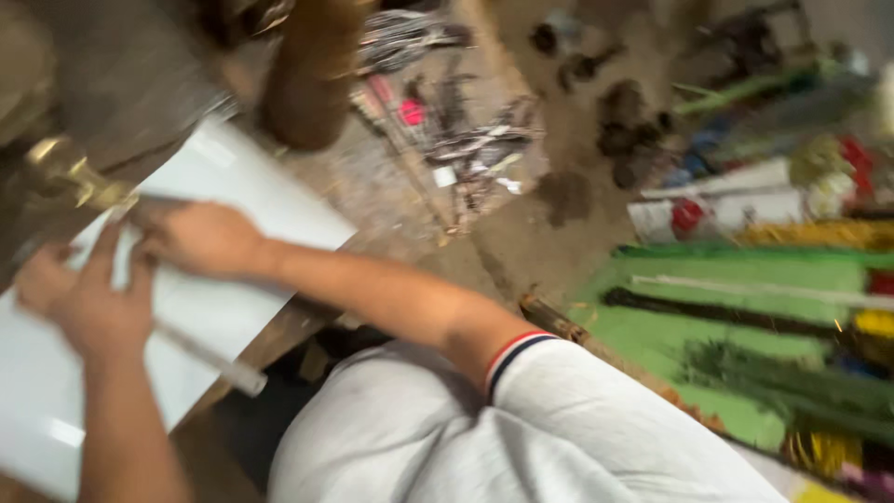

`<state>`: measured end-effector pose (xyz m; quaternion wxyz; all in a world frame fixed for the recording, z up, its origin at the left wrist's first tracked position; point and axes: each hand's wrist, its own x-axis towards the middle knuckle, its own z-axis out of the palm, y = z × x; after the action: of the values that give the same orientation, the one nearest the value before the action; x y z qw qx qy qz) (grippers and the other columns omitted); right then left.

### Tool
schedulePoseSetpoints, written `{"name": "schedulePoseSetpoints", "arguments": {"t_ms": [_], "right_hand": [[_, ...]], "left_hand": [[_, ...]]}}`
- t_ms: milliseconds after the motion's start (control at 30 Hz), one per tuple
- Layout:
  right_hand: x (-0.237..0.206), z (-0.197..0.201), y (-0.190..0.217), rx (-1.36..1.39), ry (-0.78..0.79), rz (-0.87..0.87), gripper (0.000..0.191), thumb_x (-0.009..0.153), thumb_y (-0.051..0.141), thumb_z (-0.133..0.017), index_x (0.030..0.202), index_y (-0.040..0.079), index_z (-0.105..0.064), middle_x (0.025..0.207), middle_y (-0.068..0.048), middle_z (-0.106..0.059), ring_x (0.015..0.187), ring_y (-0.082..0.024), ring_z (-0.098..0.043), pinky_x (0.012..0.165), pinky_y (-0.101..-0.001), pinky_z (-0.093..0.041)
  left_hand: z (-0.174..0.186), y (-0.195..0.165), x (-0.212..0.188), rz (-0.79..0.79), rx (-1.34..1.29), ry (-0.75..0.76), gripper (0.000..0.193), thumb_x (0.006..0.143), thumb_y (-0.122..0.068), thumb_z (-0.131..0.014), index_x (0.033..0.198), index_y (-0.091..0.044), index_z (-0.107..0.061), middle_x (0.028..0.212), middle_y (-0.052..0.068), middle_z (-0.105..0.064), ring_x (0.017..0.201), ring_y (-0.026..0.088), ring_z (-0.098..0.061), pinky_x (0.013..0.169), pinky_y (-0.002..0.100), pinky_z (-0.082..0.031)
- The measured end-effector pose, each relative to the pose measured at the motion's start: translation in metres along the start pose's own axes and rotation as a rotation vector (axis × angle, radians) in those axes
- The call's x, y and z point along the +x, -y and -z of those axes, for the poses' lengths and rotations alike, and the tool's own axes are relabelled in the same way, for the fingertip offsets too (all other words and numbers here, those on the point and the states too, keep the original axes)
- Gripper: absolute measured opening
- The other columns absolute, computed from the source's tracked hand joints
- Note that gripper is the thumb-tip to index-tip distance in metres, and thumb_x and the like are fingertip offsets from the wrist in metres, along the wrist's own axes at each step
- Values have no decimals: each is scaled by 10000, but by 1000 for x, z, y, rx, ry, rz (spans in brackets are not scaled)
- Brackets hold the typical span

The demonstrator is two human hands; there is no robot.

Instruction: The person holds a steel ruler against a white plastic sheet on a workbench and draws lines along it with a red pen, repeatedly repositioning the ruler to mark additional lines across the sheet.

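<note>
Left hand [88, 303] and right hand [200, 237] pressed flat, fingers spread, on white sheet [233, 186] near left; thin rod [209, 359] beneath.

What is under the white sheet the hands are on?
A wooden bench edge shows beneath the white sheet. Both the left hand and right hand rest on top; the rest underneath is covered.

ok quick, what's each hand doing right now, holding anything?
Left hand: fingers spread open, resting flat on the white sheet, gripping nothing.
Right hand: lying on the same sheet beside a thin rod; the blur hides whether it grips.
</note>
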<state>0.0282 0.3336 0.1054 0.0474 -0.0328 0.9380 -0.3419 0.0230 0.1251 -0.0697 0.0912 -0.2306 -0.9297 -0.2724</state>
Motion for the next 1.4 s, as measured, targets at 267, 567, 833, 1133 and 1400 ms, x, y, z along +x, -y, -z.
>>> {"name": "schedulePoseSetpoints", "arguments": {"t_ms": [267, 567, 833, 1133, 1400], "right_hand": [[1, 24, 15, -21, 50, -77, 439, 967, 411, -542, 1346, 212, -636, 881, -72, -791, 777, -267, -776, 680, -413, -615], [-46, -36, -47, -231, -232, 572, 462, 913, 273, -655, 1330, 85, -593, 1377, -116, -654, 1324, -335, -589, 1124, -462, -465], [-135, -39, -102, -274, -165, 473, 529, 858, 55, -735, 1349, -52, -568, 1337, -209, -630, 1254, -395, -609, 1169, -507, -441], [-138, -57, -97, -112, -97, 278, 435, 973, 165, -692, 1388, 66, -603, 1529, -127, -578, 1482, -392, -412, 1211, -505, -330], [-138, -57, -105, -147, -75, 355, 801, 796, 483, -865, 1391, 37, -568, 1552, -147, -533, 1486, -424, -369, 1200, -525, -312]], "left_hand": [[-7, 6, 4, -113, 273, -72, 374, 1051, -357, -601, 1392, -231, -691, 1313, 38, -442, 1335, 253, -375, 1198, 454, -284], [15, -9, 1, -25, -40, 25, 545, 1111, -135, -647, 1615, -54, -454, 1537, 223, -416, 1434, 439, -376, 1220, 588, -295], [48, -32, -57, 370, -485, -70, 898, 861, -85, -777, 1569, 68, -247, 1578, 244, -353, 1427, 382, -469, 1194, 452, -388], [71, -59, -41, 151, 132, 52, 701, 946, -516, -746, 1478, -95, -571, 1487, 162, -467, 1384, 371, -380, 1160, 558, -304], [56, -56, 0, 73, 172, 276, 844, 906, -522, -740, 1568, -99, -432, 1646, 97, -327, 1489, 346, -297, 1179, 529, -285]]}}
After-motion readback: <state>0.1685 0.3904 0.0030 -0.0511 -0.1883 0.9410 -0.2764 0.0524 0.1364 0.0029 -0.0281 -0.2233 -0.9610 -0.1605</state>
